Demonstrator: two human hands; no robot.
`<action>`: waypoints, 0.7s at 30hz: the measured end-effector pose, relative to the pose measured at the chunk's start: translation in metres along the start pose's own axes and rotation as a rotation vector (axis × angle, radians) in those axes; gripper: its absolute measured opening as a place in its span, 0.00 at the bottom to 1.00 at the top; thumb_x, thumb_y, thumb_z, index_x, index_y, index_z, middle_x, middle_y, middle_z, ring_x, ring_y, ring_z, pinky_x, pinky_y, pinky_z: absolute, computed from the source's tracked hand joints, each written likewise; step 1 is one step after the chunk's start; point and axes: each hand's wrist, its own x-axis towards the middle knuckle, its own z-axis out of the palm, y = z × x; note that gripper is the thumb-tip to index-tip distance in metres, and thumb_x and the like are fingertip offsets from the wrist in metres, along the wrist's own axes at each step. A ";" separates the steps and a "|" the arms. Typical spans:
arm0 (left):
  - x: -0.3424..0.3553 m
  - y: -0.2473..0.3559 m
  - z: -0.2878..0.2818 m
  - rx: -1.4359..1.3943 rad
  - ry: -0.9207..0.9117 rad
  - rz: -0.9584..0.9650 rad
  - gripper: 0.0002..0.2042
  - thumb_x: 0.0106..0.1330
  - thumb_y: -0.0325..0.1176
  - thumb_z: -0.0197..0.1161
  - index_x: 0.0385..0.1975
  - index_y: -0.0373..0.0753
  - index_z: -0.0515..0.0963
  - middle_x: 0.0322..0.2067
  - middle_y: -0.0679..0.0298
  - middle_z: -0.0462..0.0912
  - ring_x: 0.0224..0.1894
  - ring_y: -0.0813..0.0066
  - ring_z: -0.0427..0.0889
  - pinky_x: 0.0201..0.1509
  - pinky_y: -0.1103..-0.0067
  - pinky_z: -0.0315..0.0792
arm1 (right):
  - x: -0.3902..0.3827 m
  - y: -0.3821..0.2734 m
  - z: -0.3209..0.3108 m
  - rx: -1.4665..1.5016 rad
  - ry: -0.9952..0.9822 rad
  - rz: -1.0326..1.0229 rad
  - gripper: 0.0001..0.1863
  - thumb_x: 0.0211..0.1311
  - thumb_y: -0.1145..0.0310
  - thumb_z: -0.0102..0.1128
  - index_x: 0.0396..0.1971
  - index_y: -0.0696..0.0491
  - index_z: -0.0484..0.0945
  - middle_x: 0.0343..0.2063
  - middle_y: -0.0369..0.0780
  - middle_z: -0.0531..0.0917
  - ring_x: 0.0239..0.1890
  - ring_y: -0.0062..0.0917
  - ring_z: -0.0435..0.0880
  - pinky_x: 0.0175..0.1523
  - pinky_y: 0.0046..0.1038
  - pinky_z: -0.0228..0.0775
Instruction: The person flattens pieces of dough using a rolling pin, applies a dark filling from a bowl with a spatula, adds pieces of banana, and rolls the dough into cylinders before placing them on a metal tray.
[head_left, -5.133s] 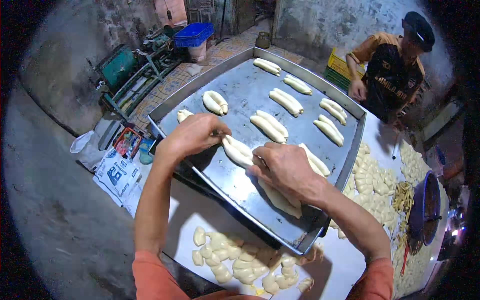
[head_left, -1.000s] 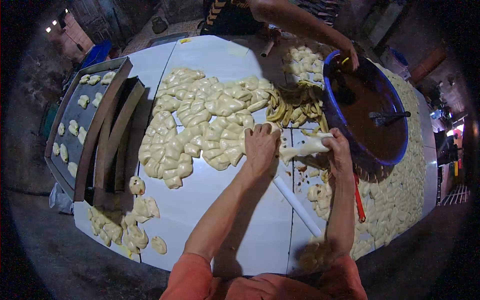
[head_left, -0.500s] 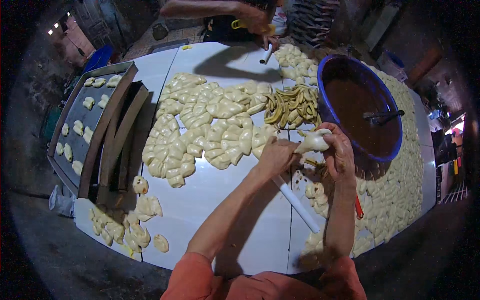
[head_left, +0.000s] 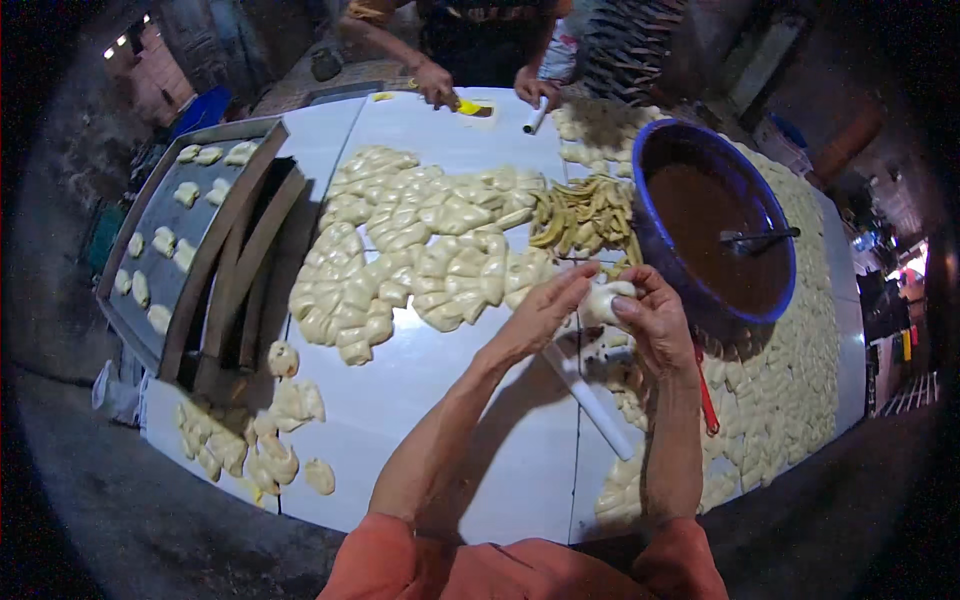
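Observation:
My right hand [head_left: 655, 315] grips a small white lump of dough [head_left: 607, 300] with fingers and thumb. My left hand [head_left: 555, 300] holds the lump's other side, fingertips together. Below them lies a white rolling pin [head_left: 585, 400], beside scraps of dark filling. Just beyond my hands is a pile of peeled yellow banana pieces [head_left: 575, 215]. Many cream dough pieces [head_left: 445, 280] lie packed on the white tiled table [head_left: 390, 430]. A large blue tub [head_left: 650, 170] of brown filling, with a dark-handled utensil in it, stands right of my hands.
Metal trays [head_left: 140, 210], stacked at the left, carry shaped dough. More dough [head_left: 770, 400] covers the table's right side; a red-handled tool [head_left: 707, 400] lies there. Across the table a co-worker's hands [head_left: 435, 85] hold a yellow scraper [head_left: 470, 107] and a white tube [head_left: 535, 115]. Loose dough [head_left: 290, 400] lies front left.
The dough in my hands has gone from a stretched piece to a compact lump. The co-worker's arms have drawn back from the tub to the far edge. Earlier, my hands were over a tray.

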 end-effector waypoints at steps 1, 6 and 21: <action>-0.009 0.006 0.001 0.018 -0.003 0.035 0.28 0.79 0.51 0.59 0.68 0.35 0.74 0.61 0.61 0.81 0.61 0.73 0.79 0.65 0.76 0.72 | 0.000 0.004 0.007 -0.005 -0.004 0.040 0.21 0.61 0.76 0.72 0.53 0.54 0.77 0.45 0.39 0.86 0.45 0.23 0.87 0.54 0.27 0.81; -0.044 0.020 -0.016 0.019 0.146 -0.225 0.24 0.72 0.44 0.71 0.59 0.32 0.81 0.38 0.62 0.89 0.34 0.81 0.85 0.38 0.81 0.79 | -0.003 0.012 0.028 -0.181 -0.127 0.068 0.22 0.63 0.76 0.66 0.58 0.56 0.77 0.45 0.38 0.86 0.44 0.19 0.84 0.51 0.23 0.77; -0.119 0.026 -0.054 -0.032 0.260 -0.248 0.17 0.70 0.39 0.72 0.54 0.39 0.82 0.40 0.66 0.87 0.40 0.79 0.83 0.45 0.78 0.78 | -0.016 0.055 0.084 -0.236 -0.195 0.115 0.18 0.61 0.68 0.72 0.49 0.55 0.78 0.39 0.35 0.84 0.37 0.18 0.80 0.44 0.24 0.74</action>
